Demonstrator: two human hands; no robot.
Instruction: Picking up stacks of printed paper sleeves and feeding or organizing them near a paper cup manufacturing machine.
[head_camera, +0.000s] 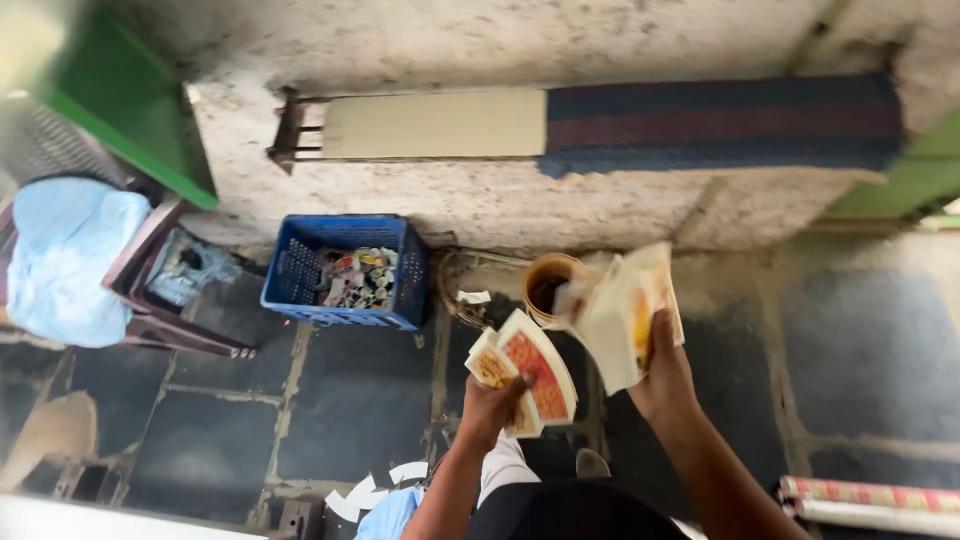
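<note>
While the camera looks down over the person's lap, the left hand (492, 398) closes its grip on a small fan of flat printed cardboard packets in red, orange and white (528, 372), thumb over the front faces and fingers behind. The right hand (662, 372) is raised a little higher and just to the right, its grip clamped on a thicker stack of pale printed cardboard sheets with yellow and orange patches (625, 310), which tilts up and away from the palm; its upper edge is blurred. The two bundles sit near each other but do not touch.

Just behind the stack, on the dark stone-tiled floor (360, 400), stands a round brown cup-like container with a dark inside (546, 285); the sheets partly cover its right side. To the left of it rests a blue perforated plastic crate (340, 270) filled with small mixed colourful packets (360, 277). Further left, a dark maroon plastic chair (160, 300) carries a light blue cloth bundle (65, 260). A rough whitewashed concrete ledge (480, 200) runs across the back, bearing a flat cream board (435, 125) and a folded dark blue and maroon striped mat (720, 120). At the lower right lie rolled red-patterned paper tubes (870, 500).
</note>
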